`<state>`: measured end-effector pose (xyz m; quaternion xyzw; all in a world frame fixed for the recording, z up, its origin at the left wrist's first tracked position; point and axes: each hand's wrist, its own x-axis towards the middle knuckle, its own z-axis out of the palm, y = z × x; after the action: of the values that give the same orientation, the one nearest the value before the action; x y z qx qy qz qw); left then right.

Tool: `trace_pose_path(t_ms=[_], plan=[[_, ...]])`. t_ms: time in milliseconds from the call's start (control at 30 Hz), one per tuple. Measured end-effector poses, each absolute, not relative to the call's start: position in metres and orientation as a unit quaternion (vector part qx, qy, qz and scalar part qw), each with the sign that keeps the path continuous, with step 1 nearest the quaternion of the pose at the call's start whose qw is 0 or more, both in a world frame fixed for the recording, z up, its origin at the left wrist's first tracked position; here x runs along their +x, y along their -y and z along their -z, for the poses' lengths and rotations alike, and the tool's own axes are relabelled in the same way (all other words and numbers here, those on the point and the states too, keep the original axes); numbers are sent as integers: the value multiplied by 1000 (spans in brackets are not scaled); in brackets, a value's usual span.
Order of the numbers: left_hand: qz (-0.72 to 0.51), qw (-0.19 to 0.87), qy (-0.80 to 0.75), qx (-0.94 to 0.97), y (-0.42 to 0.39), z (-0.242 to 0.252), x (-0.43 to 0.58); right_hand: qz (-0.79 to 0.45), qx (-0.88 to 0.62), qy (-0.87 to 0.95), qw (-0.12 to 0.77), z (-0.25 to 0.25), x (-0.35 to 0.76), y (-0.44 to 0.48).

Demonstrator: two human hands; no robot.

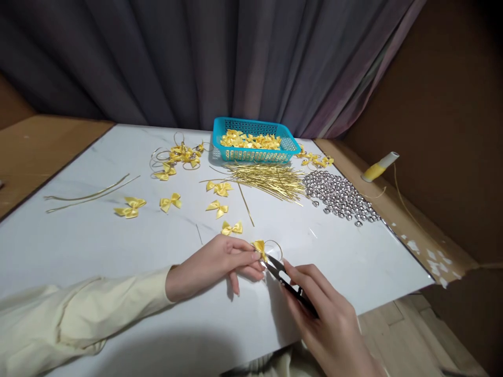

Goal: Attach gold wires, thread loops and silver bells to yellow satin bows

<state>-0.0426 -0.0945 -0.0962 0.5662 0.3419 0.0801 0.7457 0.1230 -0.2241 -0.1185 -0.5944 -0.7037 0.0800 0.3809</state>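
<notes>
Near the front of the white table, my left hand [226, 262] pinches a yellow ribbon bow [259, 248] between thumb and fingers. A thin gold cord loop [278, 244] sticks out from the bow to the right. My right hand [322, 303] is closed around black thread snips [293, 287]. The tips of the snips reach the lower edge of the held bow by my left fingertips; whether they touch it I cannot tell. Just beyond my left hand lies another loose yellow bow [231, 228].
A blue basket [255, 156] of yellow bows stands at the back. In front of it lie gold cords [267, 180], beside a pile of silver beads [340, 193]. Looped bows [183, 155] are heaped left of the basket. A yellow thread spool [379, 166] stands at the right.
</notes>
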Motion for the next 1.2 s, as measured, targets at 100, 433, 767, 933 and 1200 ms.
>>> trace_pose_path(t_ms=[100,433,767,933,1200], plan=[[-79,746,-344,564,95,96,-43,-18,-618,707,342,124,121,223],[-80,746,-348,563,94,96,-43,43,-623,733,268,134,121,220],[-86,755,-351,547,93,95,-43,21,-597,747,290,148,126,217],[-86,771,-346,527,91,94,-44,3,-595,753,282,150,127,218],[-85,782,-342,515,88,96,-44,8,-567,774,281,153,132,218]])
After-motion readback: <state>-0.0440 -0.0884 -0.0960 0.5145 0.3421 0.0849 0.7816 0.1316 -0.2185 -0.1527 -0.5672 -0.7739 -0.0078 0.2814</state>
